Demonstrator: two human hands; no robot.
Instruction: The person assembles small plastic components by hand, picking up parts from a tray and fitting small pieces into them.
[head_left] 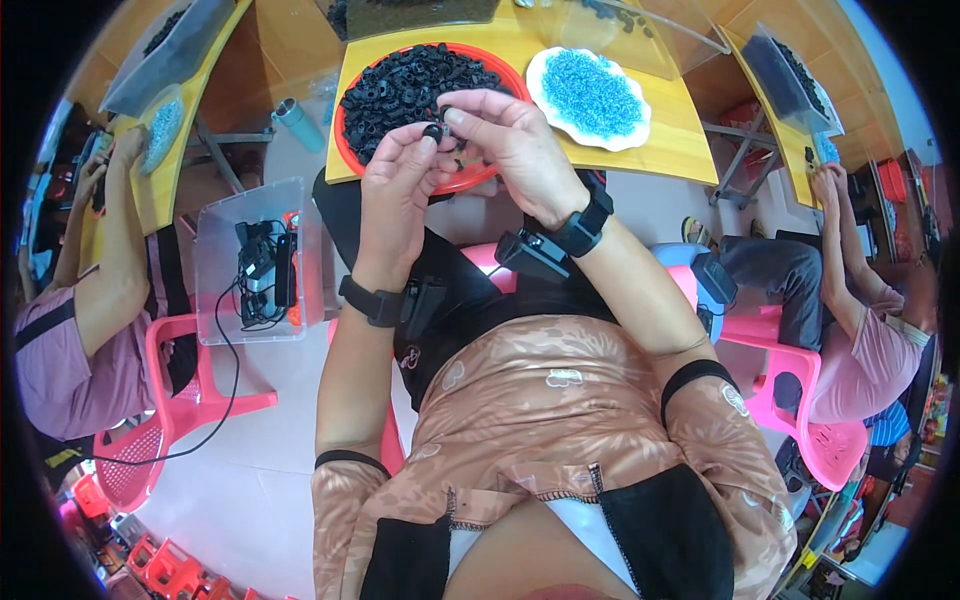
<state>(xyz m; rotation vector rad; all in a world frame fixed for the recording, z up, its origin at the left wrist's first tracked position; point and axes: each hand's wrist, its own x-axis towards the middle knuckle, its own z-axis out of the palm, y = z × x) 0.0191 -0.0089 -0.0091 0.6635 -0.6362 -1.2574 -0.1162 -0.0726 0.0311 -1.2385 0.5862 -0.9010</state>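
Left hand [397, 185] and right hand [525, 150] pinch small, rounded, plastic-looking black pieces [433, 132]

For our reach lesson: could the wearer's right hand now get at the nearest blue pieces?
Probably yes: the right hand is near the blue pieces and nothing visible blocks it, though its fingers seem to hold a black piece.

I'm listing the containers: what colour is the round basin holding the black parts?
The round basin is red, seen best in the head view.

Turquoise tumbler [298, 126] near clear bin [217, 275]
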